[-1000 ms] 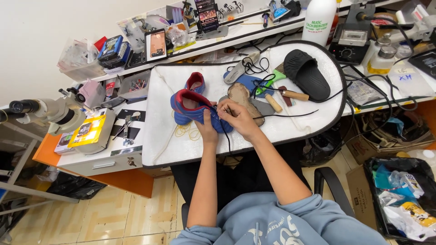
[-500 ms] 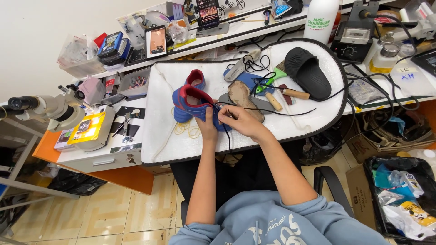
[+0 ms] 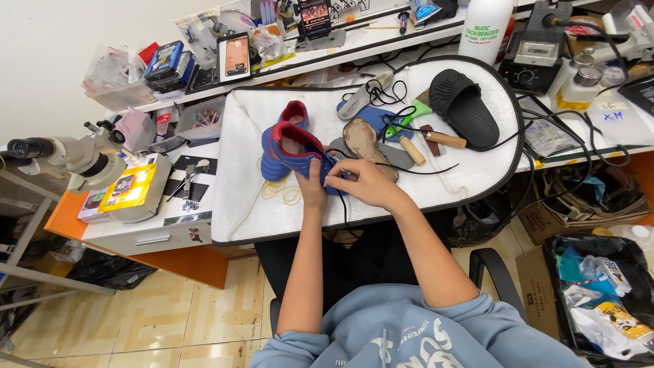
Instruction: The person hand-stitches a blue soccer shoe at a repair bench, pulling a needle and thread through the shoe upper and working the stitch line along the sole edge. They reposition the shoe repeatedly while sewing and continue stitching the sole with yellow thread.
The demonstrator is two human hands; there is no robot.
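A blue sports shoe with a red lining (image 3: 289, 146) lies on the white padded work mat (image 3: 463, 184). My left hand (image 3: 312, 184) grips the shoe's toe end. My right hand (image 3: 354, 180) pinches a black shoelace (image 3: 409, 167) right at the front of the shoe. The lace trails off to the right across the mat and also hangs down over its front edge. A worn brown insole (image 3: 364, 140) and a grey insole lie just behind my right hand.
A black slide sandal (image 3: 466, 105), wooden-handled tools (image 3: 436, 138) and a green-handled tool lie at the mat's right. Rubber bands (image 3: 283, 191) sit by the shoe. A microscope (image 3: 61, 157) stands left; a white bottle (image 3: 487, 27) and a soldering station (image 3: 535, 58) behind. A bin bag (image 3: 599, 293) is lower right.
My head has shifted, so the whole scene sits slightly differently in view. Both hands stay at the toe of the shoe, the right one working the lace with small finger movements.
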